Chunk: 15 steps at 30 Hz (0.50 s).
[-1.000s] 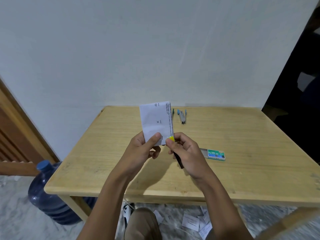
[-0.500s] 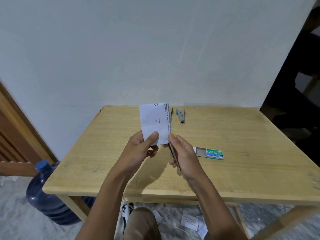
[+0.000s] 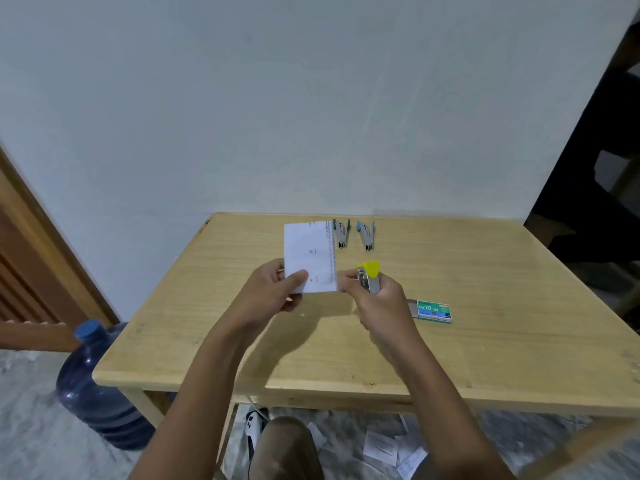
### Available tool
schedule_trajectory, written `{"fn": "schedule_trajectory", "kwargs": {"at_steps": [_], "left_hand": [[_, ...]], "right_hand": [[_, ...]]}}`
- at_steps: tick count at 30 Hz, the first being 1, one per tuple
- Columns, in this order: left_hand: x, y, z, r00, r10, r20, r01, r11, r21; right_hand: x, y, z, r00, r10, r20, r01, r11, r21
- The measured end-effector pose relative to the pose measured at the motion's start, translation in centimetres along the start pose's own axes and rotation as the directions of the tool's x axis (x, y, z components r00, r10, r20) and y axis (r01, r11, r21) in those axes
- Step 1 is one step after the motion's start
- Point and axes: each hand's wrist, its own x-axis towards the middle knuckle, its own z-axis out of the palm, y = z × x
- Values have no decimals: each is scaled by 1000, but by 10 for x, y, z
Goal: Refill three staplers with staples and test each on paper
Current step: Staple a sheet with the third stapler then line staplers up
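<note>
1. Counts: three staplers, one folded paper slip (image 3: 310, 258), one staple box (image 3: 433, 310), one water jug (image 3: 100, 389), two hands. Landmark for places: the wooden table (image 3: 485, 323).
2. Staplers: two blue-tipped ones lie at the table's far edge, side by side but apart, the left blue stapler (image 3: 341, 233) and the right blue stapler (image 3: 366, 235). The third, a yellow-tipped stapler (image 3: 370, 280), is held above the table's middle.
3. Staple box: green label reading No.10, tray slid partly out, lies flat on the table right of centre, just beside the right wrist.
4. Surface: light wood table, bare grain, pushed against a plain white wall (image 3: 311, 98).
5. Room: brown wooden door frame (image 3: 31, 237) left of the table; blue water jug on the floor by the table's left front leg; scattered paper scraps (image 3: 384, 448) on the marbled floor under the table; dark opening to the table's right.
6. Left hand (image 3: 273, 292): closed in a pinch, thumb on the front of the paper slip, fingers behind; slip is upright above the table, printed side showing.
7. Right hand (image 3: 379, 303): fingers wrapped round the yellow-tipped stapler, yellow end up; stapler sits just right of the slip's right edge; whether they touch, cannot tell.
</note>
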Motion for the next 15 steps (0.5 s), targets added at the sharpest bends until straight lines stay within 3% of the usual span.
{"fn": "schedule_trajectory", "kwargs": {"at_steps": [6,10,12,15], "left_hand": [[60,-25,-44,935,12,-355,105,946,307],[81,-37,-48,861,113,-496,243,766,596],[79,-42,-40,835,238,-496,264,617,741],[77,-49,-27,866,309,-393,195,515,834]], "right_hand": [[0,6,-20,998,55,15,-52,987,-149],[0,6,-28,997,67,25,-62,983,-175],[2,5,-32,996,82,36,-75,982,-176],[6,3,-36,995,97,35,-89,981,-173]]}}
